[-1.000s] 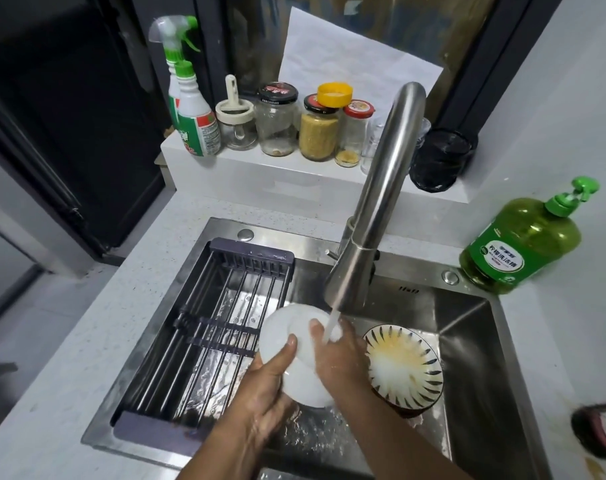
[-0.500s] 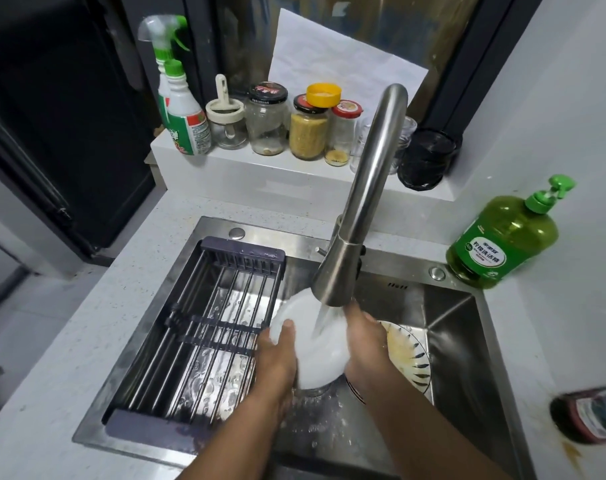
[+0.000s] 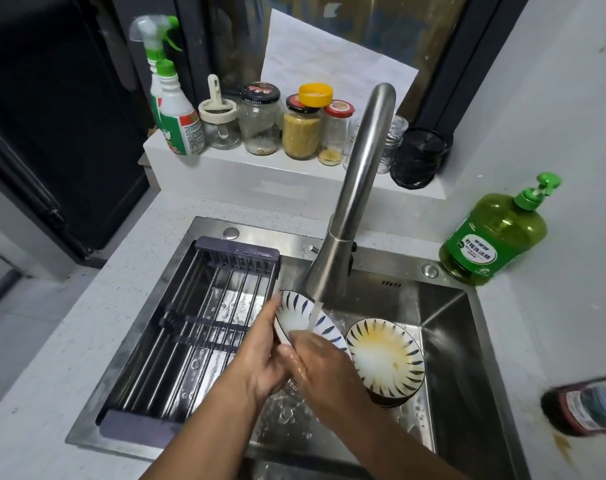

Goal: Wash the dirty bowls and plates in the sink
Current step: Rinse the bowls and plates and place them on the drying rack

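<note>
At the bottom centre of the frame both forearms reach into the steel sink point(image 3: 443, 358). The left hand point(image 3: 265, 355) grips the near-left rim of a striped bowl point(image 3: 296, 318), tilted with its white inside facing the camera; the right hand point(image 3: 324, 365) curls over its lower edge, fingers wet. Water from the faucet point(image 3: 350, 202) falls into that bowl. Just right of it a second striped bowl point(image 3: 384, 355) stands in the basin, its inside smeared yellow-orange. On the left half of the sink lies a dark drying rack point(image 3: 204, 327).

At the right edge of the worktop point(image 3: 69, 341) a dark bottle point(image 3: 585, 407) lies blurred, its label unreadable. Farther back on the right stands a green pump bottle point(image 3: 495, 237) with a green label in Chinese characters too small to read. On the ledge point(image 3: 260, 174) behind, from the upper left: a spray bottle point(image 3: 171, 98) with a green-and-red label, a row of jars point(image 3: 280, 123), and a black container point(image 3: 419, 157).
</note>
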